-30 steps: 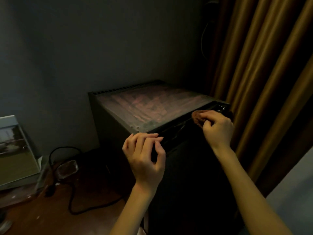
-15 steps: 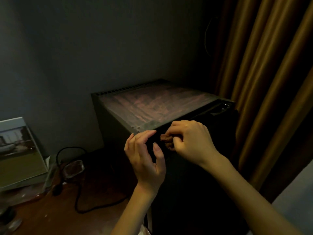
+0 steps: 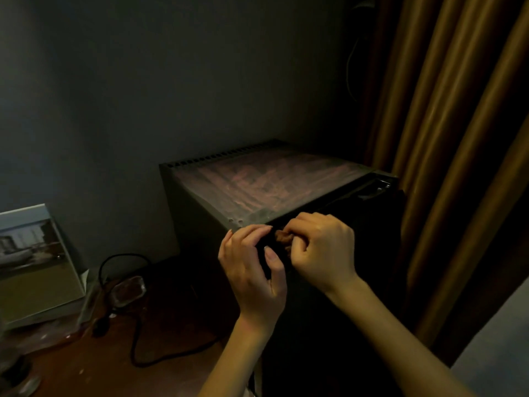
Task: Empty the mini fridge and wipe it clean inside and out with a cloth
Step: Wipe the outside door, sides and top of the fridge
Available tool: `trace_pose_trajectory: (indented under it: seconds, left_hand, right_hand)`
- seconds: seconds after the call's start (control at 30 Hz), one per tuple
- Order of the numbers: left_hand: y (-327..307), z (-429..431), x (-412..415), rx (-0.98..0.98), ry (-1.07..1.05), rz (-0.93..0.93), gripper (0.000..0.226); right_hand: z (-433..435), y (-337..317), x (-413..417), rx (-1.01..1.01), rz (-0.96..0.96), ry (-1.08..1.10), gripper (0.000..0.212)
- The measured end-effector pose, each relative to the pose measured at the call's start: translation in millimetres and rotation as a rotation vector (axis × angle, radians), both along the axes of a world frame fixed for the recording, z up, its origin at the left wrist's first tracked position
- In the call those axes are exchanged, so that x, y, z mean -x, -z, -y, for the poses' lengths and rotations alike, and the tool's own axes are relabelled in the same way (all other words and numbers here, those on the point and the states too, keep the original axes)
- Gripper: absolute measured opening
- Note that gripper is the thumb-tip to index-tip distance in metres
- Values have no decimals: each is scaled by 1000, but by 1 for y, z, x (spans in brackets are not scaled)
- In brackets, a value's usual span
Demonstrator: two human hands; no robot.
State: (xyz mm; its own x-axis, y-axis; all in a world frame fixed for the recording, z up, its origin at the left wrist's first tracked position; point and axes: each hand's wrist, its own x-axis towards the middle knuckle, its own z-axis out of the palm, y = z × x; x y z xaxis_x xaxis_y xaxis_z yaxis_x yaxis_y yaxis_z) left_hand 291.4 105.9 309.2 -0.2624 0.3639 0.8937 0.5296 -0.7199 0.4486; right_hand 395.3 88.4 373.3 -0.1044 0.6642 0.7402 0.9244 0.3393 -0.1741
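Head view, dim room. The right hand [image 3: 323,247] is curled tight round a small bunched brown cloth [image 3: 283,237]. The wad pokes out on the thumb side of the fist, against the top front edge of the mini fridge [image 3: 257,184].

The left hand [image 3: 252,270] is just left of the cloth and holds nothing, with its fingers loosely curved and thumb up. Its fingertips [image 3: 257,230] are at the fridge's front left top corner; cannot tell if they touch it. The two hands are close together with a narrow gap between them, and the cloth sits in that gap.

The fridge's top panel stretches away beyond both hands, with streaky pinkish marks and a vent slot row along the far edge. The fridge front below the hands is too dark to read.

A brown curtain [image 3: 458,138] hangs right of the right hand. A black cable [image 3: 137,339] loops on the wooden floor [image 3: 86,368] left of the left forearm. Further left a picture panel [image 3: 34,265] leans on the grey wall [image 3: 143,96].
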Motion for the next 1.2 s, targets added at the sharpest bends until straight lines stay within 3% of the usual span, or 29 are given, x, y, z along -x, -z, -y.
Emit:
trace_pose_trajectory:
  seconds: [0.27, 0.37, 0.63, 0.93, 1.2]
  left_hand:
    - [5, -8, 24, -80, 63, -258, 14]
    - [9, -15, 36, -97, 124, -331, 23]
    - [8, -24, 48, -205, 194, -416, 23]
    - [10, -35, 95, -442, 399, -412, 27]
    - [5, -43, 179, -500, 523, -460, 29]
  right_hand:
    - [-1, 8, 2, -72, -91, -3, 23]
    - [-3, 14, 4, -111, -151, -5, 24]
    - [-1, 23, 29, -178, -318, 82, 22]
    - [24, 26, 84, -233, -286, 168, 23]
    - [39, 28, 167, -306, -244, 248, 23]
